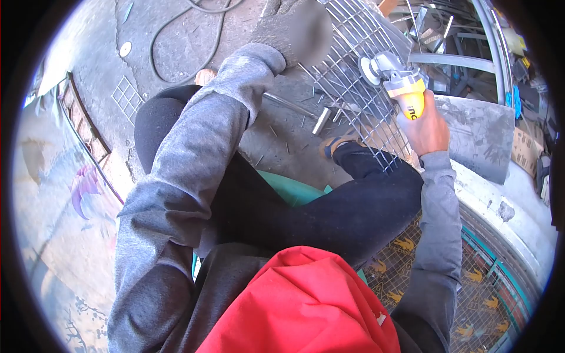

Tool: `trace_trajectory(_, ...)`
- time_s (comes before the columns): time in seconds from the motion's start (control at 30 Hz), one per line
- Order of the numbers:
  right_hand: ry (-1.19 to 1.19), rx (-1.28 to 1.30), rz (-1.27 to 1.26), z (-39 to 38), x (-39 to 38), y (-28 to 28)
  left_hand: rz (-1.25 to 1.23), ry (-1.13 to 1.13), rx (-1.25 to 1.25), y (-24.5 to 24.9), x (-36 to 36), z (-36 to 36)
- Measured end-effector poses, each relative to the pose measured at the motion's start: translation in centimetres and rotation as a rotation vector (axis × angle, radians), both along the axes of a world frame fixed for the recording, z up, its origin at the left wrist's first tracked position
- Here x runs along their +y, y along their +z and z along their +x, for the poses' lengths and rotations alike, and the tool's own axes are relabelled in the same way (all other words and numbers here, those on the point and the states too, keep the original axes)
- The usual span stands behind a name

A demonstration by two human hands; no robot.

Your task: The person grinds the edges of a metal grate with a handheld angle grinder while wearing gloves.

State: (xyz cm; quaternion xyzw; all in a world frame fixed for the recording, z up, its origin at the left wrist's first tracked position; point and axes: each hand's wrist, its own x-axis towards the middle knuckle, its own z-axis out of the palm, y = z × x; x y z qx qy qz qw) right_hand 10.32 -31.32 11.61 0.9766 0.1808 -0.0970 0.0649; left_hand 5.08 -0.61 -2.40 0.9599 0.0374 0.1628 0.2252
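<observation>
My right hand (426,128) is wrapped round the yellow body of an angle grinder (405,88). The grinder's pale round disc (369,70) is over the welded wire mesh panel (347,56). At the upper middle, my left hand (275,26), seemingly in a grey glove, reaches to the mesh's left edge. A blurred patch hides its fingers, so whether it grips the mesh cannot be made out. The mesh slants down from there towards my right knee. A hammer (321,121) lies on the floor beside the mesh, its handle pointing left.
Metal frames and scrap (465,44) crowd the upper right, near a grey sheet (477,135). A dark cable (154,50) loops over the floor at the upper left, with a small grid piece (126,99) below it. Thin rod offcuts lie around the hammer.
</observation>
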Motion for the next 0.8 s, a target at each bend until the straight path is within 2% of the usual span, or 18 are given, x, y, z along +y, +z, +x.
trace_trajectory(0.37, 0.087, 0.028, 0.021, 0.8, 2.9, 0.3, 0.003, -0.005, 0.095, 1.3, 1.1, -0.2)
trace_trajectory(0.47, 0.106, 0.042, 0.056, 1.8, 3.2, -0.4, -0.062, -0.051, 0.219, 5.7, 2.6, -2.4)
trace_trajectory(0.53, 0.120, 0.048, 0.075, 2.4, 3.0, -0.4, -0.066, 0.033, 0.195, 3.9, 3.2, -1.5)
trace_trajectory(0.6, 0.069, 0.199, 0.273, 2.9, 2.2, 0.4, -0.070, 0.124, 0.175, 3.5, 3.6, -1.3)
trace_trajectory(0.63, 0.080, 0.204, 0.267, 3.5, 1.3, 0.4, -0.060, 0.047, 0.231, 4.7, 3.5, -1.6)
trace_trajectory(0.67, -0.018, 0.321, 0.327, 4.2, 0.1, 0.2, -0.052, -0.032, 0.284, 5.4, 3.2, -1.8)
trace_trajectory(0.73, -0.165, 0.487, 0.413, 4.1, 0.0, 0.9, -0.019, -0.044, 0.271, 5.1, 2.3, -2.1)
trace_trajectory(0.8, -0.143, 0.518, 0.440, 5.4, -1.3, 0.0, 0.035, -0.047, 0.281, 3.6, 1.5, -1.1)
